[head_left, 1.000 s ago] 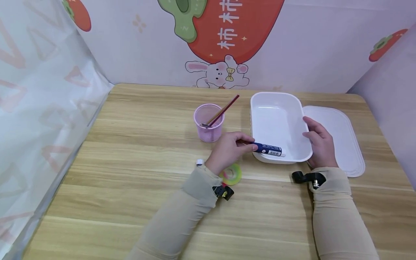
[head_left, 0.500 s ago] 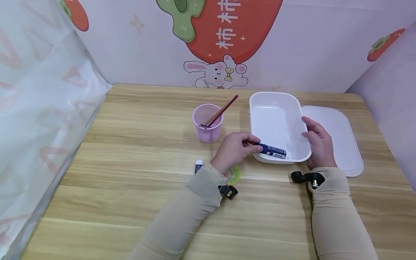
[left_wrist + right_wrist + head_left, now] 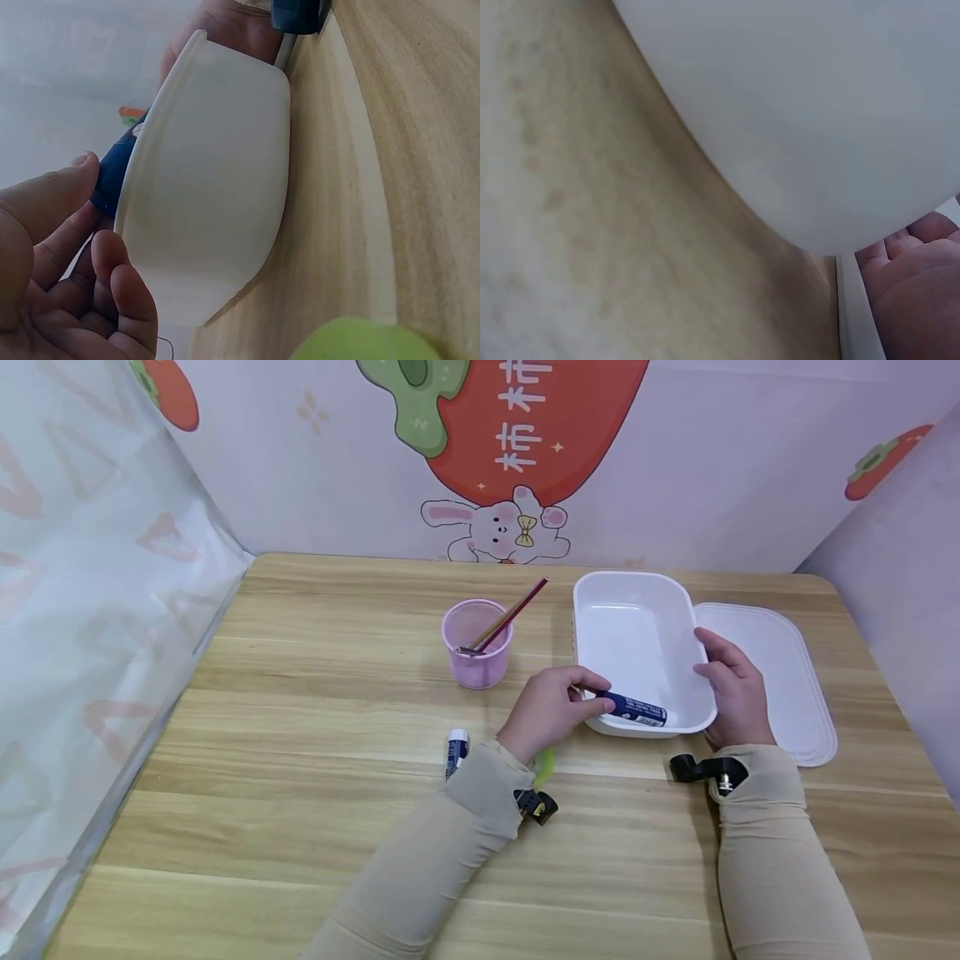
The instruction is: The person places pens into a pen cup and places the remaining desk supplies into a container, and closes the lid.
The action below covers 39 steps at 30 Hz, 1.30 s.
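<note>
My left hand [image 3: 555, 706] pinches one end of a dark blue glue stick [image 3: 639, 711] between thumb and fingers. The glue stick slants over the near rim of a white plastic box [image 3: 630, 635], its far end inside. In the left wrist view the thumb presses the blue barrel [image 3: 114, 171] beside the box wall [image 3: 210, 165]. My right hand [image 3: 738, 693] grips the box's right wall, thumb over the rim. A second glue stick [image 3: 457, 752], with a white cap, lies by the left sleeve. Part of a yellow-green tape roll [image 3: 545, 768] shows behind the left wrist.
A pink cup [image 3: 477, 664] holding pencils [image 3: 517, 610] stands left of the box. The white lid [image 3: 787, 677] lies flat at right, partly under the right hand. A printed cloth [image 3: 637, 460] hangs behind the wooden table [image 3: 300, 735].
My left hand has moved slightly right, carrying the glue stick further over the box. More of the second glue stick shows, and less of the tape roll. The right hand keeps its grip.
</note>
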### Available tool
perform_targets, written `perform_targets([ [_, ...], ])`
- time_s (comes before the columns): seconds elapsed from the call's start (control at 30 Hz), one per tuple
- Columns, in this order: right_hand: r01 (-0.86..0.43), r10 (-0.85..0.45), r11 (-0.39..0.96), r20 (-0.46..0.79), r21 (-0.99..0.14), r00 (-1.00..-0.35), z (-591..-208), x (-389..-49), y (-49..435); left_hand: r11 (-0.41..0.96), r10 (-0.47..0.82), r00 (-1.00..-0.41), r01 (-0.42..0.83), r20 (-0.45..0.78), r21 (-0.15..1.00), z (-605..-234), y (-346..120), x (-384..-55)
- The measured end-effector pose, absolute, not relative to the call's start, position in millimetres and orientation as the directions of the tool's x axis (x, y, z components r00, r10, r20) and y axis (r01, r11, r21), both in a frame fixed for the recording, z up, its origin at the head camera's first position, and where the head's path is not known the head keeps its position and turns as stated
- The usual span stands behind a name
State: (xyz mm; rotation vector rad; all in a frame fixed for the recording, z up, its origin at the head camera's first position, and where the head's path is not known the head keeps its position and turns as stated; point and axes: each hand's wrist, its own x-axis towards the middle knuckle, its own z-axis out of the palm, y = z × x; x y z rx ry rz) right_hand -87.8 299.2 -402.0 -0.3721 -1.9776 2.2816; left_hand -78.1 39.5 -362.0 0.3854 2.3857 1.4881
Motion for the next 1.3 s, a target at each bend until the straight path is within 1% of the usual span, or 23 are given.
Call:
perform_targets([
  [0.27, 0.061, 0.232, -0.188, -0.105, -0.980, -0.967, -403.3, -86.7, 298.1, 0.393, 0.383, -0.917, 0.050, -0.114, 0.918, -366.0, 37.9, -76.2],
  [0.47, 0.064, 0.233, -0.189, -0.108, -0.980, -0.966, -403.0, -86.5, 298.4, 0.369, 0.388, -0.916, 0.056, -0.099, 0.928, -368.4, 36.7, -74.8],
  [0.7, 0.072, 0.237, -0.181, -0.114, -0.981, -0.965, -402.1, -87.1, 298.3, 0.310, 0.380, -0.921, 0.036, -0.089, 0.950, -370.8, 35.6, -70.9],
  [0.97, 0.068, 0.236, -0.189, -0.113, -0.980, -0.965, -401.8, -87.8, 298.1, 0.276, 0.380, -0.924, 0.062, -0.050, 0.959, -363.0, 28.2, -64.7],
  [1.13, 0.080, 0.231, -0.173, -0.119, -0.982, -0.966, -401.9, -88.5, 298.9, 0.283, 0.381, -0.924, 0.078, -0.037, 0.956, -355.8, 17.9, -60.7],
  [1.3, 0.078, 0.235, -0.182, -0.120, -0.980, -0.964, -402.4, -89.1, 299.1, 0.268, 0.374, -0.926, 0.054, -0.053, 0.962, -351.9, 4.8, -58.7],
])
